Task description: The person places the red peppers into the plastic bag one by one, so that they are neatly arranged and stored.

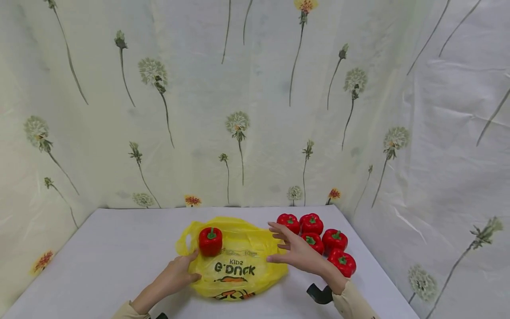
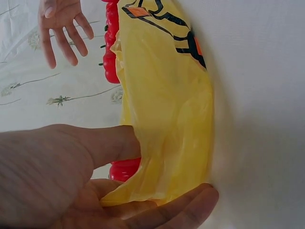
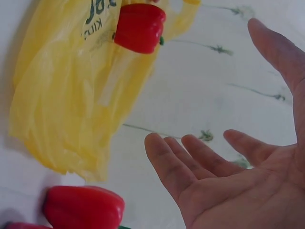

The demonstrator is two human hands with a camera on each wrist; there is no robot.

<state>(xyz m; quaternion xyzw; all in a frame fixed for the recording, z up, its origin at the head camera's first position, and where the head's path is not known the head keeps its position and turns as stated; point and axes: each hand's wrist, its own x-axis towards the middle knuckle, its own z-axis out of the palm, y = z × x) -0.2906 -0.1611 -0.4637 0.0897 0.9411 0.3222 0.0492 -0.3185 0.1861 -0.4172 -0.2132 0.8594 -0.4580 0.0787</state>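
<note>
Floral cloth [image 1: 199,102] backs the table [image 1: 131,239]. We note left hand [image 1: 175,274] gripping yellow bag [image 1: 239,263]; five peppers [image 1: 334,241] lie just right of spread-wide right hand [image 1: 300,253].

A cream left sleeve [image 1: 129,312] showed at the lower left of the yellow bag [image 1: 235,260], and a matching right sleeve [image 1: 352,303] at its lower right, beside a curved black attachment [image 1: 319,294].

the left hand [image 1: 177,272] pinches the left edge of the yellow bag [image 1: 235,262]. the right hand [image 1: 300,256] hangs by its right side, fingers spread.
</note>
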